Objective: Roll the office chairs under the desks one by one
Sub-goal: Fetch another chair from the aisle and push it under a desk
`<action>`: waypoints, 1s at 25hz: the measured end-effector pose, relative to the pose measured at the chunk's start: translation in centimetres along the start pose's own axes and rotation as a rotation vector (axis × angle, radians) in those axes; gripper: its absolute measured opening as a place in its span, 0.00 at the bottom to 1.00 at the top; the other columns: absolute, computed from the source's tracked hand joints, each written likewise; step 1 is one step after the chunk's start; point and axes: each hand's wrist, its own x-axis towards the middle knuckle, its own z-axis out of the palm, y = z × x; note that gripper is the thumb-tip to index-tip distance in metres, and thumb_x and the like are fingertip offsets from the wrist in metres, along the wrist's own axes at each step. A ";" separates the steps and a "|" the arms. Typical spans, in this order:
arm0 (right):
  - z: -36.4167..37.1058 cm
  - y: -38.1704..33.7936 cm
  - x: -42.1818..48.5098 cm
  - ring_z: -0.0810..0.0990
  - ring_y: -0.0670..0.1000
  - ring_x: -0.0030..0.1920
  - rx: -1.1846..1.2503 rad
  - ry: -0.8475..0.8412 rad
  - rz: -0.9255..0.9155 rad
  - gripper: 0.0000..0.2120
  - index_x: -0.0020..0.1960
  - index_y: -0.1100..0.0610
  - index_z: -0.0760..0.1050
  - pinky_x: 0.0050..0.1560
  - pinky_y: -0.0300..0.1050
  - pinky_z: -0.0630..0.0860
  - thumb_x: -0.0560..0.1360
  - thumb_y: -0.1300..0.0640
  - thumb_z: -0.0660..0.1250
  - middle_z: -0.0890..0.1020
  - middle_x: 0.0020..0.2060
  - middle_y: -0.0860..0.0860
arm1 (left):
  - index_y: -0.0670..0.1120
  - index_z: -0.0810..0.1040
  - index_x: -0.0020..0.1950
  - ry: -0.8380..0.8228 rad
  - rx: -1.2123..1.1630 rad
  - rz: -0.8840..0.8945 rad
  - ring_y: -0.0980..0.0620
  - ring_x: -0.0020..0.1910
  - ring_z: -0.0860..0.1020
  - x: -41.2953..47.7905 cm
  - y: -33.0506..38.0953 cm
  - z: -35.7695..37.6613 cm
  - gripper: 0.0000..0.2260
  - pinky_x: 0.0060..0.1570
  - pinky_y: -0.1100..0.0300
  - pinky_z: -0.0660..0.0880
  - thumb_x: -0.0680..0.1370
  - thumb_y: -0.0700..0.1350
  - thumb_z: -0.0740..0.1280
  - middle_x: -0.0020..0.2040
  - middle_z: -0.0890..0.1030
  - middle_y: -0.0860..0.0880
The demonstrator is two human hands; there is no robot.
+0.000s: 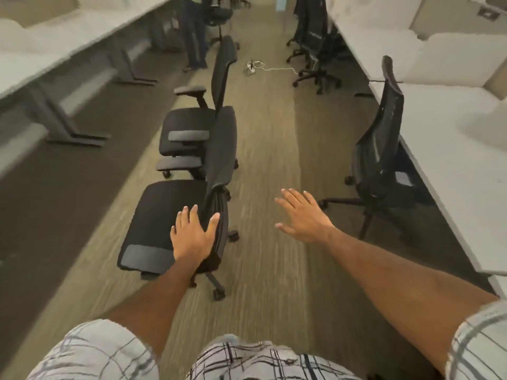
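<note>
A black office chair [162,212] stands in the aisle just ahead on the left, its seat facing the left row of desks [35,64]. My left hand [192,234] reaches over the top of its backrest, fingers spread, thumb against the back's edge. My right hand [301,215] hovers open over the carpet, touching nothing. A second black chair [197,124] stands right behind the first, also out in the aisle. On the right, a mesh-backed chair [381,160] sits partly under the right desk row [450,144].
Further chairs [312,42] stand at the far right, and one more at the far left. A person's legs [194,37] are by the left desks. A white cable [274,69] lies across the carpet far ahead. Grey desk legs [63,119] line the left side.
</note>
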 end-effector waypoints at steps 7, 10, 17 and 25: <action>-6.7 5.5 15.9 0.48 0.54 0.82 0.080 0.086 -0.127 0.35 0.82 0.54 0.56 0.80 0.60 0.44 0.82 0.34 0.54 0.53 0.83 0.54 | 0.45 0.67 0.77 0.240 -0.100 -0.047 0.42 0.76 0.66 11.8 6.5 -1.8 0.38 0.72 0.39 0.65 0.79 0.71 0.53 0.76 0.70 0.42; -8.9 7.0 20.9 0.49 0.55 0.82 0.066 0.099 -0.197 0.35 0.81 0.54 0.57 0.80 0.59 0.45 0.82 0.35 0.56 0.54 0.82 0.54 | 0.46 0.69 0.75 0.195 -0.108 -0.084 0.40 0.71 0.71 17.0 9.2 -0.7 0.36 0.68 0.39 0.70 0.79 0.72 0.56 0.72 0.74 0.42; -10.3 10.9 30.5 0.52 0.54 0.82 0.070 0.059 -0.367 0.34 0.81 0.52 0.58 0.80 0.59 0.51 0.81 0.36 0.58 0.56 0.82 0.54 | 0.49 0.62 0.78 -0.120 -0.100 -0.301 0.39 0.62 0.79 21.4 12.7 3.0 0.47 0.61 0.41 0.77 0.70 0.80 0.57 0.66 0.77 0.44; -5.9 8.4 42.3 0.56 0.56 0.81 0.188 -0.056 -0.652 0.32 0.79 0.56 0.64 0.79 0.53 0.52 0.82 0.38 0.61 0.61 0.80 0.57 | 0.58 0.66 0.73 -0.065 -0.065 -0.378 0.51 0.50 0.81 21.3 12.9 3.1 0.37 0.53 0.48 0.80 0.70 0.77 0.59 0.56 0.80 0.55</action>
